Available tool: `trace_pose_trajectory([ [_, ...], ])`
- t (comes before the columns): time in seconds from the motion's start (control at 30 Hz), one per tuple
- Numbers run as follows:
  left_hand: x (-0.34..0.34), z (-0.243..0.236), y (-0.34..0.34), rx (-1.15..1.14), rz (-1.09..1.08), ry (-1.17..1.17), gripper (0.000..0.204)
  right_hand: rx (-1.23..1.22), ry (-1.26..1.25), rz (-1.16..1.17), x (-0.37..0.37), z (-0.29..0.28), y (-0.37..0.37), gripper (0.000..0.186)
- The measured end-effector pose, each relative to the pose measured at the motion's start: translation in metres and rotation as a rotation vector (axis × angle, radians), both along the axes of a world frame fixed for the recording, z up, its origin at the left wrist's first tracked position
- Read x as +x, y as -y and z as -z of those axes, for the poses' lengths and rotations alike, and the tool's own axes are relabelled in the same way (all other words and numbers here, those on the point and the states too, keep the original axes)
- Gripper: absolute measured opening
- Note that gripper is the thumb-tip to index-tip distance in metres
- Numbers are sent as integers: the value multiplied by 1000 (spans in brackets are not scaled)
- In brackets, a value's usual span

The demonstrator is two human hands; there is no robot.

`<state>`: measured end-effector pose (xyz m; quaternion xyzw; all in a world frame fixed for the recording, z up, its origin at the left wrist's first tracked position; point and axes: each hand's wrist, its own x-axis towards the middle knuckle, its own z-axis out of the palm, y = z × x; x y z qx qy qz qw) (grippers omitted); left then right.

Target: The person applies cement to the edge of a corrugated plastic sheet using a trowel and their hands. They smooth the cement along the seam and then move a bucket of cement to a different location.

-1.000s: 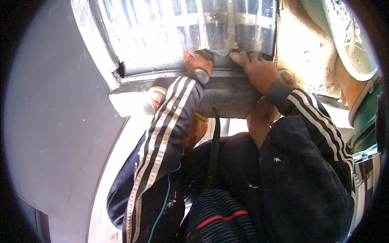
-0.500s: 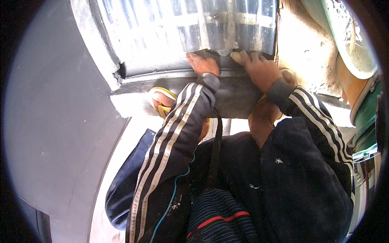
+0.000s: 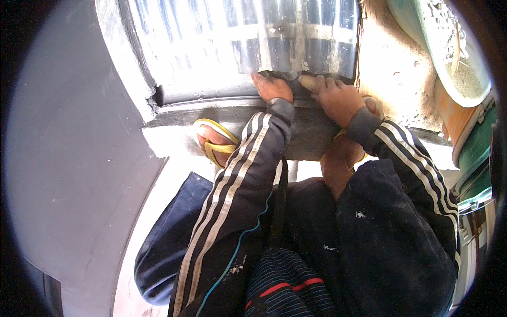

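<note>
Nearby, dark trousers [image 3: 396,227] lay before a yellow-strapped sandal [image 3: 227,148] and a dark ledge [image 3: 309,121]. Past these, the left hand [image 3: 274,88] was at the lower edge of a corrugated sheet [image 3: 264,33] — fingertips hidden, grip impossible to tell. The right hand [image 3: 338,98] bent its fingers there too — whether around anything, I couldn't tell.

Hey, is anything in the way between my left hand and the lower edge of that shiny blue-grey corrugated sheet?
Nothing visible: your left hand is at the lower edge of the shiny blue-grey corrugated sheet. Your right hand is off to its right. Contact is unclear.
</note>
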<state>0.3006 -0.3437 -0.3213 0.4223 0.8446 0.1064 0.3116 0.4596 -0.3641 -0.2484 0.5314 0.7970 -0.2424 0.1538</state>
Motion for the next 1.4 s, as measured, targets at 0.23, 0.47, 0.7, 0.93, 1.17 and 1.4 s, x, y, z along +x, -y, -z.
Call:
trace_pose_trajectory([
  [0.23, -8, 12, -2, -235, 259, -258, 58, -33, -4, 140, 0, -2, 1, 39],
  [0.47, 21, 4, -10, -178, 161, 31, 54, -82, -87, 184, 2, -7, -12, 30],
  [0.7, 22, 9, 22, 221, -9, -61, 58, -66, -115, 186, 5, -2, -7, 27],
  [0.93, 41, -12, 16, 57, -114, 298, 67, -53, -116, 208, 5, -4, -9, 28],
  [1.17, 32, -1, 6, -69, -26, -15, 67, -72, -69, 227, 5, -4, -9, 30],
  [1.4, 31, -8, 7, 32, -186, 340, 64, -51, -92, 168, 7, 4, -7, 36],
])
